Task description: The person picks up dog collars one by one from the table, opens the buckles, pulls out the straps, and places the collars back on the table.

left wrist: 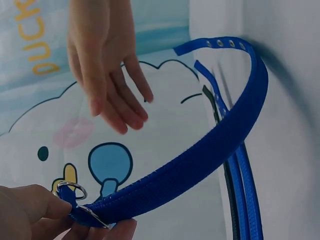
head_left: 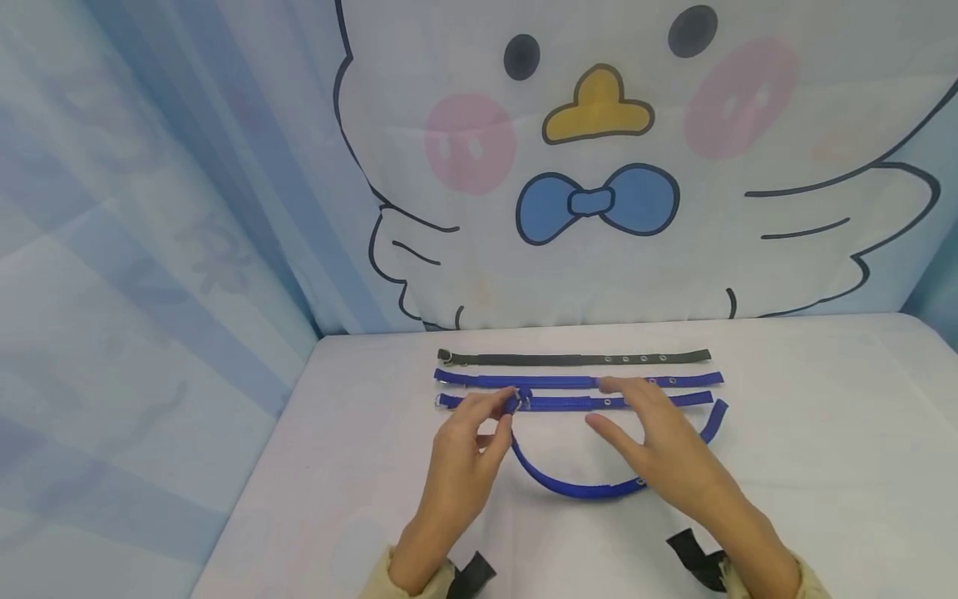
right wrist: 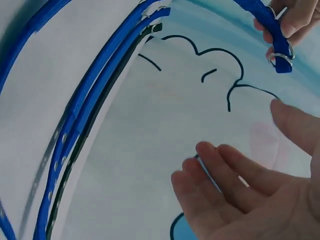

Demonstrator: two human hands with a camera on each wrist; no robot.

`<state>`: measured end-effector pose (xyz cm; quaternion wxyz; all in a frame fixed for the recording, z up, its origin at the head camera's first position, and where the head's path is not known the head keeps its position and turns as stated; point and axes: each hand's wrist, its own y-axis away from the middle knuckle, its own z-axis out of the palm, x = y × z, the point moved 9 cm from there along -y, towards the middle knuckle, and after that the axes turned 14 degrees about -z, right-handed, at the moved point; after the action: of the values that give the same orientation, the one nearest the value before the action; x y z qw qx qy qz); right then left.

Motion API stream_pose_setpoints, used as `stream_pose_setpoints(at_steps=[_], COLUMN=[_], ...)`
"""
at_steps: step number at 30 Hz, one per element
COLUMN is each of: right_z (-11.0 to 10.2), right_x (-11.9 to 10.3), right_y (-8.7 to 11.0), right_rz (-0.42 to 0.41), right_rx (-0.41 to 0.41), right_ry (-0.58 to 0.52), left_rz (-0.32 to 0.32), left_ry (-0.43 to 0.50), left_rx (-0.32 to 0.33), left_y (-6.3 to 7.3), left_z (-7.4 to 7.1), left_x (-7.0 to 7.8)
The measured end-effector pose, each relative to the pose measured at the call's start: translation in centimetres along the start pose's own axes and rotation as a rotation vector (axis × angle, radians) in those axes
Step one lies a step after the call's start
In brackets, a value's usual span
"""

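Note:
A blue collar (left wrist: 170, 175) with metal rings and a row of eyelets is pinched at its buckle end by my left hand (head_left: 467, 449). Its band sags in a curve toward the right, and the eyelet end (head_left: 715, 420) shows beyond my right hand (head_left: 666, 437). That right hand holds nothing; its thumb and fingers are spread apart over the collars, as the right wrist view also shows. Behind the held collar lie two more blue collars, a nearer one (head_left: 565, 403) and a farther one (head_left: 539, 382), stretched straight and parallel. A dark collar (head_left: 554, 360) lies behind them.
The collars lie on a white table (head_left: 359, 499) whose back edge meets a hanging cloth (head_left: 599, 274) printed with a cartoon duck. A light blue curtain (head_left: 150, 291) hangs at the left. Black straps (head_left: 471, 576) show by the sleeves.

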<state>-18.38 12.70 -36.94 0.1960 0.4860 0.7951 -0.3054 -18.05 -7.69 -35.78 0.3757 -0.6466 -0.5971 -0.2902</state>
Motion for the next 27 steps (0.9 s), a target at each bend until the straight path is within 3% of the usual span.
stream_pose_setpoints(at_steps=[4,9,18,27], right_z=[2.4,5.0,7.4,7.9], right_x=[-0.9,-1.8,-3.1,-3.3], right_y=[-1.1,-2.0,-2.6,-3.0], right_rz=[-0.016,-0.028,-0.196,-0.192], right_rx=[-0.071,-0.165,-0.279,-0.284], right_ry=[-0.180,-0.289,-0.454,-0.477], left_rz=[-0.005,-0.012,-0.040,-0.096], left_ry=[0.001,0.035,0.190,0.264], left_rx=[-0.020,-0.059,-0.138,-0.073], left_y=[0.0,0.0,-0.1,-0.2], left_z=[0.2,0.4,0.9,0.3], left_x=[0.1,0.1,-0.3,-0.8])
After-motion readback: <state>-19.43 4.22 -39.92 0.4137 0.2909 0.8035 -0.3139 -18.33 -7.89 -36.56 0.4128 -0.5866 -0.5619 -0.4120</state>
